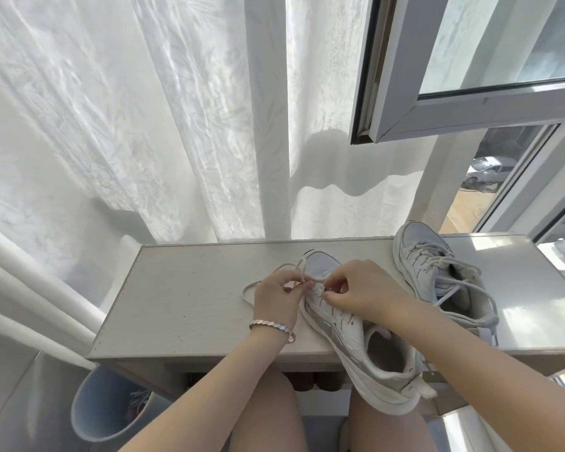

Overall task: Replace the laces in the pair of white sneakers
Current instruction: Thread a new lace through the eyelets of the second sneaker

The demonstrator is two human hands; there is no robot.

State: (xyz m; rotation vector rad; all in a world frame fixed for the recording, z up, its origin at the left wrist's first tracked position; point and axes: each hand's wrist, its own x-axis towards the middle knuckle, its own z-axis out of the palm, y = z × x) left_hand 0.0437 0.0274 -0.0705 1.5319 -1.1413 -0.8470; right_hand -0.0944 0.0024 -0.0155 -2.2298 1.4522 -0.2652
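Observation:
A white sneaker (356, 340) lies with its toe on the pale table (183, 295) and its heel hanging over the front edge above my knee. A white lace (258, 282) runs from its lowest eyelets and loops out to the left on the table. My left hand (276, 296) pinches the lace beside the toe. My right hand (361, 290) pinches the lace at the eyelets near the toe. The second white sneaker (437, 275) sits to the right on the table, laced, with loose ends.
White curtains (144, 125) hang behind the table. An open window sash (470, 102) juts out at upper right. A pale blue bin (108, 406) stands on the floor at lower left, under the table's corner. My bare knees are under the front edge.

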